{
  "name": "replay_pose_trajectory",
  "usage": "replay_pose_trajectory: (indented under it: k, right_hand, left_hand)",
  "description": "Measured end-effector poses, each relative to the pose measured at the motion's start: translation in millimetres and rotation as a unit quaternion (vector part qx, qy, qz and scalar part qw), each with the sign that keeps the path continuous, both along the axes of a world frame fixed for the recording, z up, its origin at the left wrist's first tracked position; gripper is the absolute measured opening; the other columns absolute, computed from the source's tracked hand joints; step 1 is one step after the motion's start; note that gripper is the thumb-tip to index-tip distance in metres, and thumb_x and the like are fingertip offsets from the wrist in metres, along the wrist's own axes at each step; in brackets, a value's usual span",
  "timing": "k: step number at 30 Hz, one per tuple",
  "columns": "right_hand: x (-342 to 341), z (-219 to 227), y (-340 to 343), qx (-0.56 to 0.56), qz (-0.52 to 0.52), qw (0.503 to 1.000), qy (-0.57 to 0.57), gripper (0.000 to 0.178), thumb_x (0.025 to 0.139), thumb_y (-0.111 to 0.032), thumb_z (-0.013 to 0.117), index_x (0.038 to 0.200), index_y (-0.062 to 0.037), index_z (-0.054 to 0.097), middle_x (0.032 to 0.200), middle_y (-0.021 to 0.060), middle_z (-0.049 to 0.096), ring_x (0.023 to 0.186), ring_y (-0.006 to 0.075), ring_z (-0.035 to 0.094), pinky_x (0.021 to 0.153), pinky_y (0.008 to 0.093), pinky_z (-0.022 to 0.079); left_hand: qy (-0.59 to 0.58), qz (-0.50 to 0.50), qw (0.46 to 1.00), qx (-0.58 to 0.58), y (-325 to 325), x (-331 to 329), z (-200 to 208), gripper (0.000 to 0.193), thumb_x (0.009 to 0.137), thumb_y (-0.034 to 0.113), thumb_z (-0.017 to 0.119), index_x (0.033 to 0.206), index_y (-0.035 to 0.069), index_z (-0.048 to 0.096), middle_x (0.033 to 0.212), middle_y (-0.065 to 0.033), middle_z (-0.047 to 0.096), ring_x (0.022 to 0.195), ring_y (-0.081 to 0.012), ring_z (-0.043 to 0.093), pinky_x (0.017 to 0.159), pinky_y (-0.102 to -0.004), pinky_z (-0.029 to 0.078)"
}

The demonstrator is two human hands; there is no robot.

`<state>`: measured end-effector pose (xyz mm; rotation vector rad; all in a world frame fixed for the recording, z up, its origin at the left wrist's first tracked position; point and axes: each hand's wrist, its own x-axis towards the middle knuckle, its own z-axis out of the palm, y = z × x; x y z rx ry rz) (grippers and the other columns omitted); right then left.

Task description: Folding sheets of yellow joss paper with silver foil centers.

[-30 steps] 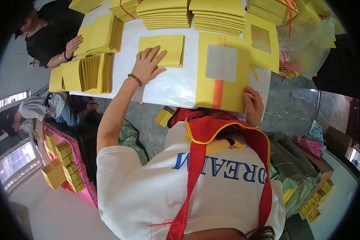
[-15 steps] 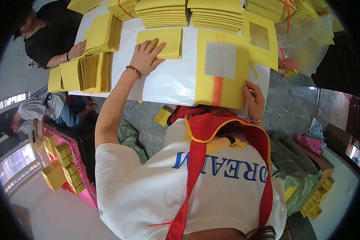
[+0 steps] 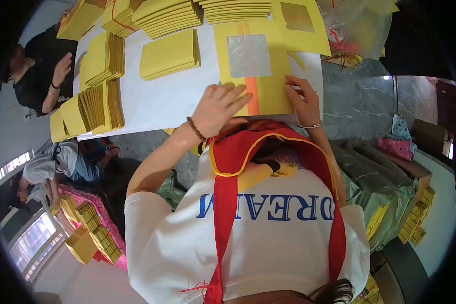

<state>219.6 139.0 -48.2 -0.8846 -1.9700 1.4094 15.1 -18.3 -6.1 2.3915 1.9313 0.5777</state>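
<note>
A flat yellow sheet [image 3: 278,66] with a silvery square patch [image 3: 249,55] and an orange strip lies before me at the table's near edge. My left hand [image 3: 217,109] is over its lower left part, fingers stretched toward the strip, covering that corner. At the sheet's right edge is my right hand [image 3: 304,99], its fingers loosely bent and the tips apart, touching the margin. Left of the sheet lies a small pile of folded yellow pieces [image 3: 169,53], with no hand on it. Another yellow sheet [image 3: 309,38] with a patch lies behind, to the right.
Stacks of folded yellow pieces line the white table [image 3: 137,101] at the left [image 3: 101,58] and back [image 3: 167,17]. A clear plastic bag [image 3: 362,30] hangs at the back right. Across the left side stands a person in black [image 3: 43,66]; another person [image 3: 58,162] sits lower left.
My left hand has left the folded pile and come right and nearer, onto the yellow sheet. My right hand stays by the edge. The person in black has lifted a hand off a stack.
</note>
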Motion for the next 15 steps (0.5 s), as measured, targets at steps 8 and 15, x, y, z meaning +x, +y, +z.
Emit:
replay_pose_trajectory:
  k: [8,15]
  right_hand:
    - [1,-2,-1,-0.1,-0.007,0.994,0.035,0.025,0.088,-0.016,0.054,0.11,-0.0042,0.058,0.097,0.0045,0.06,0.09,0.0124,0.055,0.079,0.0259,0.043]
    - [2,0,0,-0.145,-0.014,0.987,0.072,0.036,0.096,-0.026,0.038,0.11,0.0008,0.058,0.098,0.0056,0.059,0.095,0.0119,0.051,0.089,0.0245,0.036]
  left_hand:
    - [-0.034,-0.034,0.999,0.008,5,5,1,0.032,0.076,0.018,0.064,0.105,0.005,0.058,0.103,-0.0091,0.056,0.094,-0.0266,0.052,0.078,-0.0353,0.043]
    - [-0.229,-0.007,0.972,-0.043,16,-5,4,0.013,0.082,0.012,0.058,0.084,-0.001,0.06,0.078,-0.0116,0.06,0.074,-0.0272,0.057,0.067,-0.0338,0.047]
